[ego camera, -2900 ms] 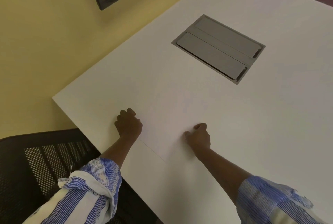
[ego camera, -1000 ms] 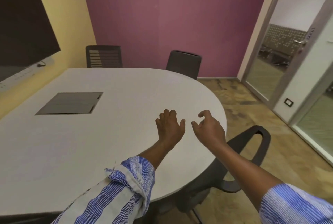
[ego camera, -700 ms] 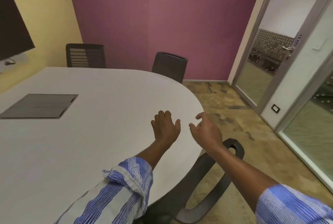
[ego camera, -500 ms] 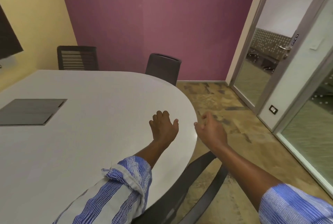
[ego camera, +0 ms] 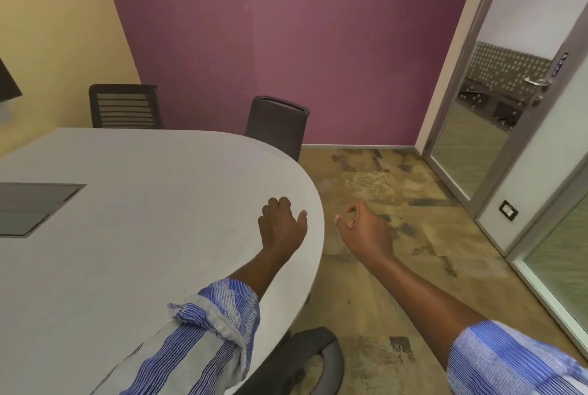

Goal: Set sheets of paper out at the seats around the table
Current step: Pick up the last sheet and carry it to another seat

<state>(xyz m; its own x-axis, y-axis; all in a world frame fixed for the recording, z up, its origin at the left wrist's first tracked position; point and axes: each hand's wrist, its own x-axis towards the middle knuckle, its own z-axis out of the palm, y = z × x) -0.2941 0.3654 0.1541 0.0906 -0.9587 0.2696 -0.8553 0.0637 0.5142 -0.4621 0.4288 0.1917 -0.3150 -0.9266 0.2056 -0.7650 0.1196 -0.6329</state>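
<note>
My left hand (ego camera: 281, 226) hovers over the rounded right end of the white table (ego camera: 143, 235), palm down, fingers loosely apart, holding nothing. My right hand (ego camera: 366, 230) is just past the table's edge, over the floor, fingers curled loosely and empty. No sheet of paper is visible on this part of the table. Both arms wear rolled blue-striped sleeves.
Two dark chairs stand at the table's far side, one (ego camera: 125, 106) by the yellow wall and one (ego camera: 275, 125) by the purple wall. A chair armrest (ego camera: 315, 359) sits below the near edge. A grey cable hatch (ego camera: 31, 207) lies at left. A glass door (ego camera: 496, 114) stands right.
My view swung from the table corner with a sheet under my hands toward the rounded end. Both hands lifted empty and drifted right; the right hand passed beyond the table edge.
</note>
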